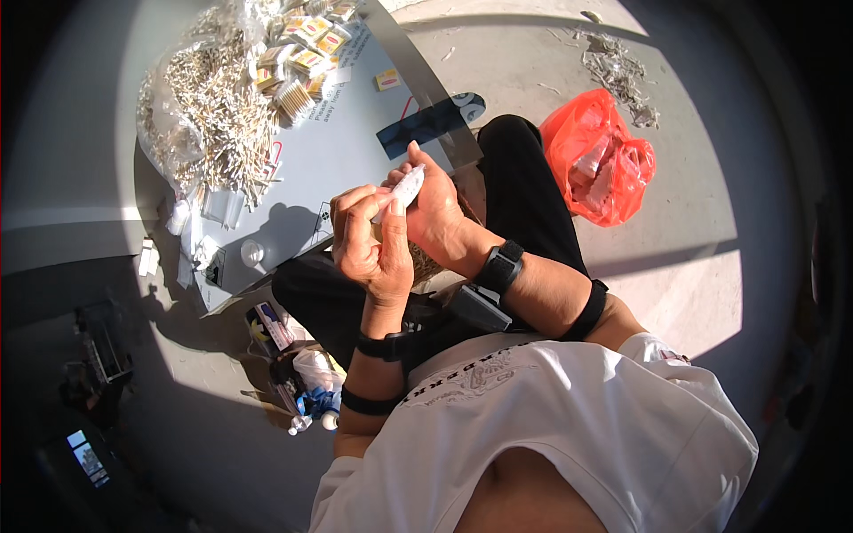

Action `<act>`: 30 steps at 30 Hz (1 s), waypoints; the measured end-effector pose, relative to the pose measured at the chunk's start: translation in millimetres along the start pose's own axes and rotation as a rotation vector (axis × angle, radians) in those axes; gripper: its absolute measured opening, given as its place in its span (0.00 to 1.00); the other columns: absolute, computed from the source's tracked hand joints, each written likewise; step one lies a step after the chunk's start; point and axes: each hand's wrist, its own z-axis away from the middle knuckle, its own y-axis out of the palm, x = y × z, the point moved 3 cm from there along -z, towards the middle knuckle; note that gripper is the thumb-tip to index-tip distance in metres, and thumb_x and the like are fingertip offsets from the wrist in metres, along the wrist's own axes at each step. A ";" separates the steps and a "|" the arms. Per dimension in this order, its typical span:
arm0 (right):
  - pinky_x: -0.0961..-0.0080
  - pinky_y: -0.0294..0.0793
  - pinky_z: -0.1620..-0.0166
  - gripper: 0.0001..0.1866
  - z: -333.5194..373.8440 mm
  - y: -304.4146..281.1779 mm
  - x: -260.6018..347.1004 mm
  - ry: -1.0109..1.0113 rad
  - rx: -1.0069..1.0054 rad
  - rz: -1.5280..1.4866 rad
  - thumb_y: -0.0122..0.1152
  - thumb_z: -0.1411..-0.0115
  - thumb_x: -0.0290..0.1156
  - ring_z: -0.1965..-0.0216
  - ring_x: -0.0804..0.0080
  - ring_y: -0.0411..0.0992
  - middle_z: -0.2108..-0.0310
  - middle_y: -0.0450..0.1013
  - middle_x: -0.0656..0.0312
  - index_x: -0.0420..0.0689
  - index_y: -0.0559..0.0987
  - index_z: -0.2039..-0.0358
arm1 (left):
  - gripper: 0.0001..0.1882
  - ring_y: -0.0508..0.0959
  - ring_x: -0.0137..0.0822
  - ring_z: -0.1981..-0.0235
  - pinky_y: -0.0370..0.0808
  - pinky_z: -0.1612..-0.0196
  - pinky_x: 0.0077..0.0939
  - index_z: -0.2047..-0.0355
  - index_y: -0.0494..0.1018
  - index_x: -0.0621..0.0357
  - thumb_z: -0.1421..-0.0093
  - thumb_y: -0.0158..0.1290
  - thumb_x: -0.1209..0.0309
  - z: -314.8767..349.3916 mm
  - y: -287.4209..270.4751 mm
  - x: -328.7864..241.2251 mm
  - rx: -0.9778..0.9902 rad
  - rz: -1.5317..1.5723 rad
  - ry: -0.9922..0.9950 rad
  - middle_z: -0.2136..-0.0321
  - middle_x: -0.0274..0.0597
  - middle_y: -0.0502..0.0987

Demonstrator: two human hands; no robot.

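Broadly, a grey tabletop (355, 151) carried a heap of pale sticks (213, 107) and small yellow boxes (306, 53); an orange bag (600, 160) lay on the floor. Above the lap, the left hand (369, 244) and right hand (435, 209) both closed their grip on a small white tube (404, 191).

glossy orange plastic bag (602, 160), matt grey board (351, 151), rough concrete floor (684, 258)
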 end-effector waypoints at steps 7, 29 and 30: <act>0.71 0.66 0.67 0.19 2.8 2.9 -2.4 -0.036 0.016 -0.057 0.56 0.36 0.42 0.74 0.71 0.62 0.81 0.62 0.66 0.47 0.65 0.79 | 0.03 0.75 0.36 0.67 0.74 0.64 0.26 0.68 0.72 0.66 0.40 0.53 0.78 -2.7 -1.7 1.5 0.025 0.184 -0.202 0.68 0.44 0.76; 0.71 0.71 0.70 0.20 -3.0 -8.5 -2.4 0.046 0.142 0.043 0.54 0.35 0.48 0.77 0.71 0.66 0.80 0.66 0.65 0.48 0.67 0.78 | 0.16 0.76 0.43 0.66 0.74 0.61 0.33 0.64 0.73 0.65 0.52 0.65 0.78 -1.6 6.6 -0.7 0.039 -0.091 0.046 0.68 0.44 0.77; 0.70 0.70 0.69 0.19 -2.3 -8.0 -2.5 0.069 0.189 0.027 0.54 0.35 0.47 0.76 0.71 0.66 0.79 0.66 0.63 0.47 0.67 0.75 | 0.16 0.76 0.44 0.66 0.74 0.61 0.33 0.64 0.73 0.65 0.52 0.65 0.79 -1.3 6.6 -1.8 0.028 -0.104 0.083 0.68 0.45 0.77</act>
